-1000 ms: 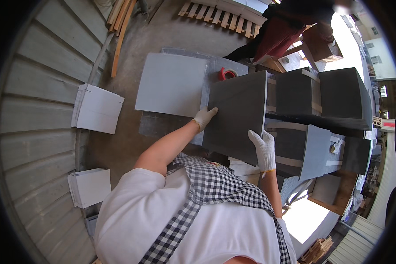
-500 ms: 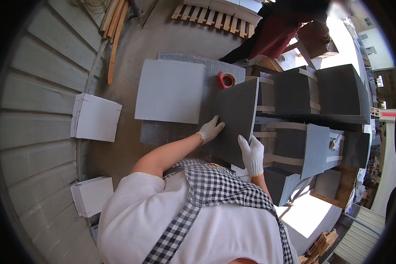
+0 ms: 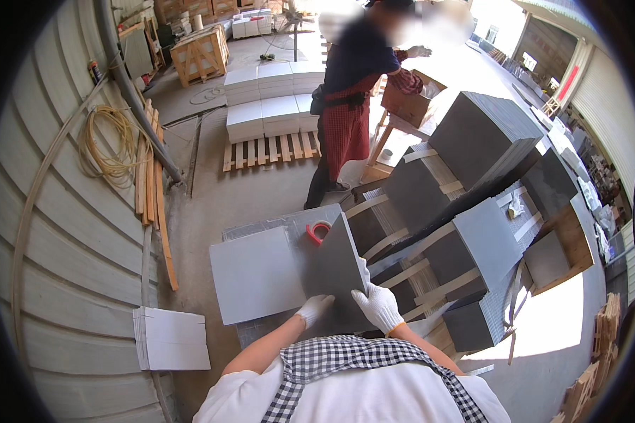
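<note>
Both gloved hands, left hand point(image 3: 314, 307) and right hand point(image 3: 378, 306), still grip the dark tile point(image 3: 334, 271), now tipped up at the frame's middle, probably lifting off the flat tile point(image 3: 255, 273).

grey tile point(image 3: 335, 271), white gloves point(image 3: 378, 307) (checked apron point(image 3: 346, 356))

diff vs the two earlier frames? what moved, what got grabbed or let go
The dark grey tile swung from lying broad in both gloved hands to standing more on edge, lower by the bench. The left hand slid down to its bottom edge; the right hand keeps its near corner. The head lifted, so a person in a red apron now shows. Unchanged: light grey slab, red tape roll, strapped tile stacks.
</note>
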Action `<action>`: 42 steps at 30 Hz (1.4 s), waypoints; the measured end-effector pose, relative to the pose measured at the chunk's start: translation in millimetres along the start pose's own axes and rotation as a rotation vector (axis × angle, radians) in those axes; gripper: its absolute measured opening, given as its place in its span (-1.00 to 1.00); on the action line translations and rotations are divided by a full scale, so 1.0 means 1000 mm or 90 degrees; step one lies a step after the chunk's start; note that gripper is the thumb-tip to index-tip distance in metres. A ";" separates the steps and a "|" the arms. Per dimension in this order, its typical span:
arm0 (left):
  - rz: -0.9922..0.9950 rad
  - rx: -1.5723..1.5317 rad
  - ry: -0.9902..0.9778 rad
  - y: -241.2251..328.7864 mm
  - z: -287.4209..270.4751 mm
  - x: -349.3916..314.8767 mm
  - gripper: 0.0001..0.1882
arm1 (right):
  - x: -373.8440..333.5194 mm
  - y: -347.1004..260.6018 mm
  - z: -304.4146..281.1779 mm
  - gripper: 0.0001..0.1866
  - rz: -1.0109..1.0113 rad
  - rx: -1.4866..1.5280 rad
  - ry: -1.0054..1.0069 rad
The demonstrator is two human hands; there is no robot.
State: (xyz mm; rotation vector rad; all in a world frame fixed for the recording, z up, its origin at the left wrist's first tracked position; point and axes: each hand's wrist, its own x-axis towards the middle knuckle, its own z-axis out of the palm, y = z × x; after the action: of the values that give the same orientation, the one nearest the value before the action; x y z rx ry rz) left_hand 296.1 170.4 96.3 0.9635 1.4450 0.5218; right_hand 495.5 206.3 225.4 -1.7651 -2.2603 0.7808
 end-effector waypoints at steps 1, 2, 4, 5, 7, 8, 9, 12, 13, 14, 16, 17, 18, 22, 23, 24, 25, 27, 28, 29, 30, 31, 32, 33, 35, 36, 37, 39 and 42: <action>-0.012 0.010 0.001 -0.013 0.001 0.010 -0.44 | 0.000 -0.003 -0.001 -0.51 -0.016 0.000 0.001; -0.032 -0.030 -0.002 -0.012 0.004 0.007 -0.45 | -0.003 -0.004 -0.003 -0.50 -0.016 -0.002 0.004; -0.082 -0.104 -0.013 -0.011 0.007 0.002 -0.48 | -0.004 -0.012 -0.006 -0.46 -0.008 -0.014 0.025; -0.063 -0.100 -0.014 -0.021 0.009 0.005 -0.50 | -0.005 -0.016 -0.009 -0.47 0.000 -0.016 0.012; -0.034 -0.098 -0.007 -0.045 0.007 0.013 -0.53 | -0.005 -0.022 -0.013 -0.49 0.006 -0.007 -0.010; -0.039 -0.109 -0.012 -0.046 0.008 0.015 -0.53 | -0.007 -0.022 -0.017 -0.50 0.008 -0.005 -0.015; -0.044 -0.121 -0.015 -0.047 0.010 0.017 -0.53 | -0.006 -0.012 -0.007 -0.50 0.004 0.016 0.004; -0.077 -0.190 -0.029 -0.053 0.007 0.019 -0.55 | -0.005 -0.004 -0.005 -0.51 -0.003 0.021 -0.002; -0.078 -0.221 -0.036 -0.054 0.006 0.016 -0.55 | -0.009 -0.011 -0.012 -0.50 -0.009 0.014 -0.011; -0.080 -0.252 -0.044 -0.054 0.008 0.016 -0.56 | -0.010 -0.010 -0.010 -0.50 -0.024 0.012 0.021; -0.110 -0.236 -0.031 -0.055 0.007 0.015 -0.61 | -0.010 -0.009 -0.004 -0.49 -0.056 0.007 0.080; -0.126 -0.228 -0.036 -0.058 0.003 0.017 -0.62 | -0.010 -0.008 -0.003 -0.50 -0.071 0.018 0.079; -0.143 -0.220 -0.042 -0.060 0.003 0.020 -0.63 | -0.010 -0.008 -0.003 -0.51 -0.063 0.013 0.078; -0.008 -0.104 -0.028 -0.078 0.005 0.031 -0.67 | -0.014 -0.016 -0.006 -0.54 -0.070 0.003 0.109; -0.086 -0.233 -0.027 -0.062 0.007 0.019 -0.67 | -0.012 -0.013 -0.001 -0.54 -0.057 0.012 0.091; -0.081 -0.248 -0.016 -0.052 0.010 0.014 -0.67 | -0.011 -0.010 0.002 -0.54 -0.043 0.020 0.074; -0.077 -0.265 0.001 -0.045 0.012 0.008 -0.67 | -0.011 -0.014 0.000 -0.54 -0.020 0.018 0.029; -0.064 -0.271 -0.011 -0.031 0.009 0.002 -0.61 | -0.012 -0.023 -0.010 -0.54 -0.009 0.017 -0.005; -0.045 -0.244 0.005 -0.012 0.010 -0.008 -0.59 | -0.013 -0.025 -0.013 -0.54 -0.002 0.017 -0.021; -0.026 -0.216 0.018 0.012 0.011 -0.021 -0.57 | -0.013 -0.023 -0.012 -0.54 0.001 0.022 -0.021; -0.005 -0.190 0.037 0.025 0.010 -0.029 -0.55 | -0.013 -0.024 -0.012 -0.54 -0.004 0.026 -0.023; -0.011 -0.200 0.029 0.022 0.008 -0.024 -0.49 | -0.012 -0.025 -0.011 -0.54 -0.012 0.032 -0.024; 0.040 -0.141 0.043 0.036 0.007 -0.030 -0.47 | -0.011 -0.025 -0.009 -0.54 -0.014 0.030 -0.027; 0.089 -0.082 0.058 0.052 0.005 -0.036 -0.46 | -0.010 -0.023 -0.007 -0.54 -0.016 0.028 -0.029; 0.182 -0.001 0.112 0.057 0.001 -0.038 -0.39 | -0.006 -0.019 0.004 -0.53 -0.036 0.028 0.012; 0.212 -0.010 0.115 0.060 0.000 -0.040 -0.36 | -0.003 -0.012 0.013 -0.52 -0.053 0.030 0.056; 0.237 -0.026 0.127 0.072 -0.001 -0.049 -0.34 | -0.002 -0.015 0.015 -0.53 -0.063 0.030 0.068; 0.276 -0.022 0.150 0.082 -0.003 -0.054 -0.26 | -0.005 -0.019 0.019 -0.54 -0.081 0.033 0.096; 0.275 0.054 0.212 0.103 -0.005 -0.072 -0.08 | -0.009 -0.038 0.003 -0.54 -0.051 0.023 0.011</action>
State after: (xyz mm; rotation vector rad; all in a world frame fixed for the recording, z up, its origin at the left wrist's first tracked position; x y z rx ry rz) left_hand 309.1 169.4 221.6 1.3128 1.5653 0.9804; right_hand 464.0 191.0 243.5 -1.6487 -2.2744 0.7832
